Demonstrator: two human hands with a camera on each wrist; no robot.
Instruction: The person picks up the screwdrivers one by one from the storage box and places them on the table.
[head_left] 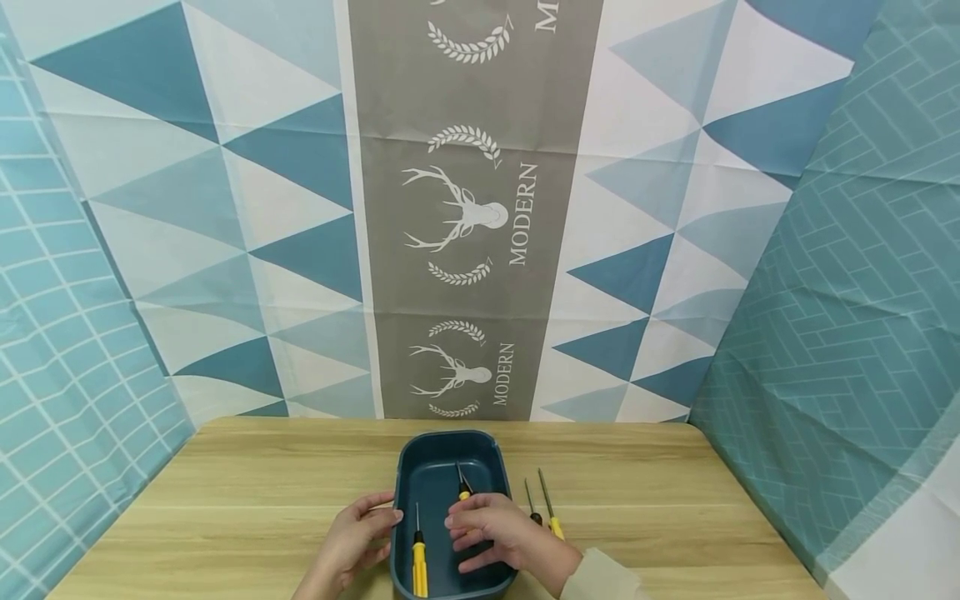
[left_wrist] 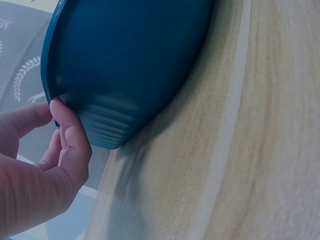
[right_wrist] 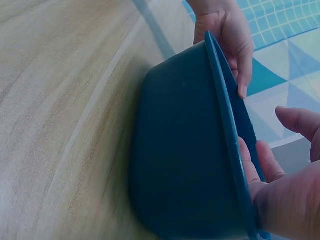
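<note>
A dark blue plastic bin (head_left: pixel 442 446) stands on the wooden table. My left hand (head_left: pixel 354 537) pinches its left rim between thumb and fingers, as the left wrist view also shows. Inside, along the left wall, lies a yellow-handled screwdriver (head_left: pixel 419 567), shaft pointing away. My right hand (head_left: pixel 498 529) reaches over the right rim, fingers spread and thumb apart in the right wrist view, with nothing held. Just beyond its fingertips another yellow-handled screwdriver (head_left: pixel 464 493) shows in the bin beside a second thin shaft; their lower parts are hidden by the hand.
Right of the bin, a black-handled screwdriver (head_left: pixel 535 517) and a yellow-handled screwdriver (head_left: pixel 556 527) lie on the table (head_left: pixel 645 500), partly covered by the right wrist. Patterned cloth (head_left: pixel 457 283) hangs behind the table and along both sides.
</note>
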